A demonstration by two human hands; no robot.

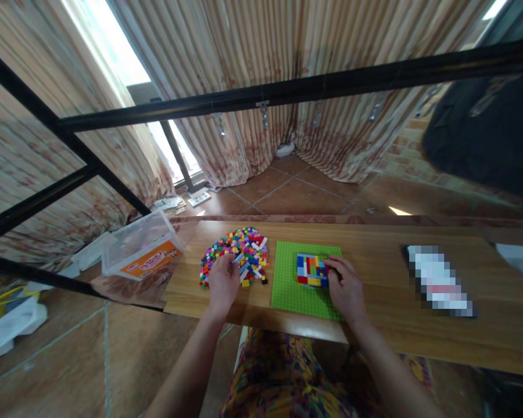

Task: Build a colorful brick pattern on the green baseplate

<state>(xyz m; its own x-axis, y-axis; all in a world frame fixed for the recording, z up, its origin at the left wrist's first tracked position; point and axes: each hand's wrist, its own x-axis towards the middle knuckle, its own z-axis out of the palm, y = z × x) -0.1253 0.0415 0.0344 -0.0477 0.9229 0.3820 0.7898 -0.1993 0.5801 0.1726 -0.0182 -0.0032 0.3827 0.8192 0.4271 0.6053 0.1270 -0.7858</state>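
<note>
A heap of small multicoloured building bricks [255, 247] lies on the left half of the wooden table. My left hand [224, 281] is at the heap's near side, fingers pinched together; whatever is between the fingertips is too small to make out. To the right lies a green baseplate [285, 299] with studs. On it sits a flat, roughly rectangular brick build [310, 271] in blue, red, yellow and white. My right hand [347, 289] has its curled fingers on the build's right edge, hiding that side and part of the baseplate.
A phone-like slab [440, 281] with a blurred screen lies on the table [383, 273] at right. Left of the table stands a clear plastic box [143, 247] with an orange label. A black metal bar [244, 98] crosses in front of the curtains [353, 35].
</note>
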